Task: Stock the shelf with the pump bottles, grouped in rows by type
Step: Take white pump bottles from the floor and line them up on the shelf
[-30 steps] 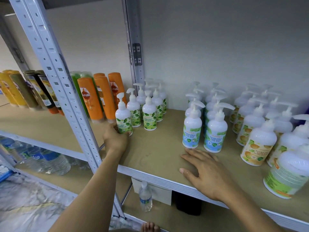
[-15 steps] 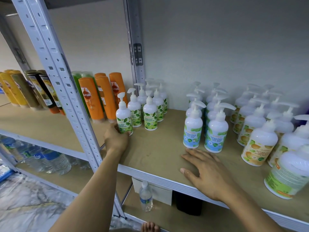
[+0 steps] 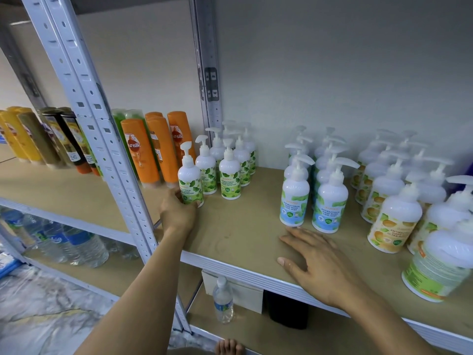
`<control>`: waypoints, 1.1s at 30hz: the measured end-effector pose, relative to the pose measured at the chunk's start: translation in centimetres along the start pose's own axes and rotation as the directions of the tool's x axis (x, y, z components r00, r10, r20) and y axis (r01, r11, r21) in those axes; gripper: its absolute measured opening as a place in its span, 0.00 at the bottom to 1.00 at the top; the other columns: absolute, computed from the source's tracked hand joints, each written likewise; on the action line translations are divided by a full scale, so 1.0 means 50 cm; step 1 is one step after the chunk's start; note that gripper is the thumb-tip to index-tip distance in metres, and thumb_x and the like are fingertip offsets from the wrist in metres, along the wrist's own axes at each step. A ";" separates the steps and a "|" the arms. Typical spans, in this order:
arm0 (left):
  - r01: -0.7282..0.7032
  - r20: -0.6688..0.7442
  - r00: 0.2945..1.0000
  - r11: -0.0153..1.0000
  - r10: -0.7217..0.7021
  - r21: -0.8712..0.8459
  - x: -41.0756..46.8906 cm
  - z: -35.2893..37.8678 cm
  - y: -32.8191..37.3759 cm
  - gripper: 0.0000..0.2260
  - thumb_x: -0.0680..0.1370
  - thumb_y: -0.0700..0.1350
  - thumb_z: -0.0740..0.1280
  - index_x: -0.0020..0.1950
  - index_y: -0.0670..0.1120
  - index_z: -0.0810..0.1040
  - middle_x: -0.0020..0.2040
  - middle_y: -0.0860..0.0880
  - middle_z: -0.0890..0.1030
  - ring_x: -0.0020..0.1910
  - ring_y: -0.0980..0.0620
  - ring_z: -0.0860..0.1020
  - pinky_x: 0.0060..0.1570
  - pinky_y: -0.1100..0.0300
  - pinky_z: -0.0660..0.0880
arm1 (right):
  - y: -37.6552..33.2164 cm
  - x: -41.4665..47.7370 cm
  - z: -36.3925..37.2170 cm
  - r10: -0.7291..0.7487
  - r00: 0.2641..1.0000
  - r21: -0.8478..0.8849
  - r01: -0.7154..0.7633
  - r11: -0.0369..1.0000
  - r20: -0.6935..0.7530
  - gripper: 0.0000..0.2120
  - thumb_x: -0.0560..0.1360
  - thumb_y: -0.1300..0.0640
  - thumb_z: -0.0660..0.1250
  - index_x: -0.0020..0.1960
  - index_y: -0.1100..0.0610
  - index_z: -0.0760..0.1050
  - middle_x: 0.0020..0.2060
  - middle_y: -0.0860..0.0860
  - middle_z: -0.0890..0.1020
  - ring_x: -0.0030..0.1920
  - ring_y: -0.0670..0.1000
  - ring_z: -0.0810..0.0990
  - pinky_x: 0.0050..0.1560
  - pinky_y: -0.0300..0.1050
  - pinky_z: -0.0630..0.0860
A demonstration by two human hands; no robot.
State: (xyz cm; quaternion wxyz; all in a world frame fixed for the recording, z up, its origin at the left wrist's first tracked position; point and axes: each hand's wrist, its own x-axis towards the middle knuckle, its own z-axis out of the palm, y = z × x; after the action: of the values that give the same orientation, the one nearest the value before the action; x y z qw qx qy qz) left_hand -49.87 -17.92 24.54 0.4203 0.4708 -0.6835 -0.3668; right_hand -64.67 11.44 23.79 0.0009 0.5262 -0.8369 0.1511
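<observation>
Green-leaf pump bottle (image 3: pixel 190 180) upright on the shelf board (image 3: pixel 238 226), just right of the front post (image 3: pixel 107 155), heading its row, and the left hand (image 3: pixel 176 213) curls round its base. Further right of the post, mint bottles (image 3: pixel 293 198) in two rows; right hand (image 3: pixel 322 262) lies flat before them, fingers loose, holding nothing. Citrus bottles (image 3: pixel 394 221) farthest right.

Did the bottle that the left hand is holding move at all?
No. The front green-leaf bottle in the left hand stands just as close to the grey post as before.
</observation>
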 end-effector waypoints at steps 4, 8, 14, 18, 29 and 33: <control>-0.007 0.005 1.000 1.000 0.007 -0.020 -0.025 -0.007 0.015 0.20 0.75 0.44 0.74 0.66 0.44 0.75 0.60 0.44 0.81 0.59 0.43 0.79 0.51 0.57 0.71 | 0.002 -0.018 -0.013 0.015 1.000 0.061 -0.015 0.998 0.004 0.36 0.74 0.27 0.51 0.78 0.41 0.62 0.78 0.39 0.59 0.77 0.42 0.56 0.73 0.35 0.48; 0.016 0.027 0.999 0.997 -0.018 0.074 -0.073 -0.020 0.030 0.24 0.78 0.45 0.69 0.73 0.43 0.67 0.67 0.40 0.75 0.65 0.38 0.74 0.54 0.52 0.70 | 0.014 -0.053 -0.039 0.047 0.997 0.134 -0.039 0.990 -0.054 0.29 0.78 0.39 0.66 0.76 0.44 0.66 0.75 0.39 0.66 0.73 0.42 0.64 0.72 0.39 0.62; -0.153 0.225 0.969 0.960 0.099 0.235 -0.155 -0.002 0.039 0.19 0.77 0.42 0.68 0.67 0.43 0.74 0.65 0.42 0.75 0.62 0.42 0.75 0.57 0.55 0.71 | 0.041 -0.140 -0.079 0.217 0.928 0.302 -0.123 0.945 -0.302 0.17 0.73 0.51 0.75 0.61 0.48 0.79 0.52 0.40 0.80 0.50 0.41 0.79 0.51 0.44 0.78; -0.380 0.516 0.827 0.899 0.225 0.218 -0.223 0.044 0.075 0.20 0.78 0.51 0.70 0.68 0.47 0.75 0.63 0.48 0.78 0.57 0.50 0.76 0.54 0.60 0.69 | 0.066 -0.218 -0.110 0.391 0.823 0.427 -0.204 0.881 -0.413 0.12 0.72 0.57 0.76 0.54 0.49 0.81 0.43 0.41 0.82 0.43 0.41 0.80 0.44 0.32 0.74; -0.650 0.652 0.686 0.673 0.322 0.352 -0.353 0.146 0.105 0.18 0.83 0.57 0.57 0.68 0.49 0.72 0.72 0.49 0.71 0.73 0.42 0.63 0.72 0.45 0.57 | 0.168 -0.285 -0.130 0.721 0.617 0.499 -0.539 0.679 -0.314 0.29 0.70 0.50 0.78 0.66 0.55 0.71 0.55 0.51 0.80 0.55 0.53 0.79 0.56 0.53 0.78; -0.631 0.650 0.687 0.711 0.325 0.312 -0.363 0.148 0.116 0.15 0.82 0.55 0.61 0.67 0.51 0.75 0.69 0.51 0.75 0.71 0.45 0.67 0.71 0.45 0.61 | 0.172 -0.265 -0.135 0.686 0.688 0.523 -0.506 0.686 -0.235 0.23 0.69 0.53 0.79 0.59 0.53 0.73 0.50 0.48 0.82 0.52 0.52 0.81 0.52 0.50 0.79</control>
State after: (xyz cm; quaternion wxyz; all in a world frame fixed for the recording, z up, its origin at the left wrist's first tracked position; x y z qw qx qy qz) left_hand -54.93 1.83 22.79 0.1475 0.2345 -0.9472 -0.1617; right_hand -67.42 28.26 25.95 0.0147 0.1594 -0.8907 0.4254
